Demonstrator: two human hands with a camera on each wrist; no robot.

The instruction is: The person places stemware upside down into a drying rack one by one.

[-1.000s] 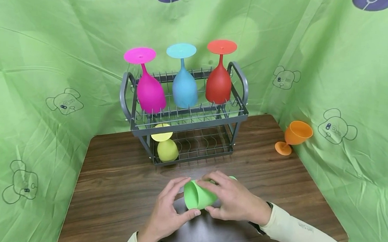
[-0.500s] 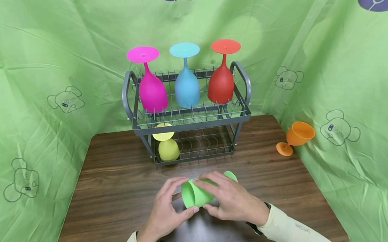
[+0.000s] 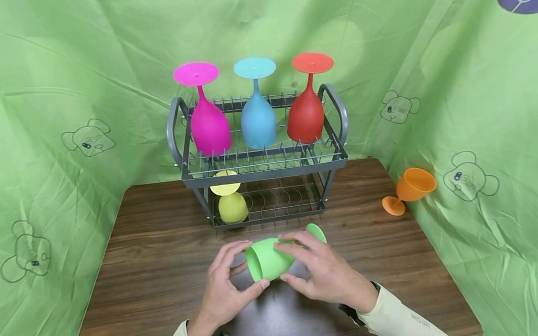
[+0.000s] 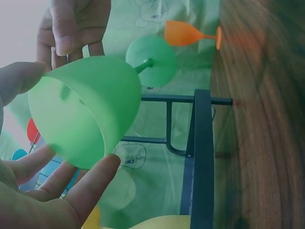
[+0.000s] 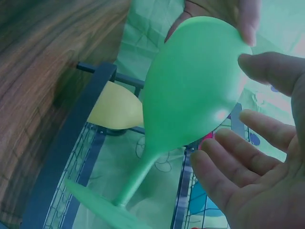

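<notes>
A light green wine glass is held tilted on its side above the table, its mouth facing left and its round foot away from me. My left hand grips the bowl at the rim, thumb and fingers on opposite sides, as the left wrist view shows. The right hand curves around the bowl nearer the stem, fingers over the top and thumb below. In the right wrist view one fingertip overlaps the bowl's edge, while the other fingertips lie close beside it.
Behind the hands stands a two-tier dark dish rack. Upside down on its top tier are a pink, a blue and a red wine glass; a yellow one is below. An orange wine glass stands at right.
The green glass has shifted slightly left and up between both hands, and its foot now shows more fully. The right fingers have slid back along the bowl toward the stem.
</notes>
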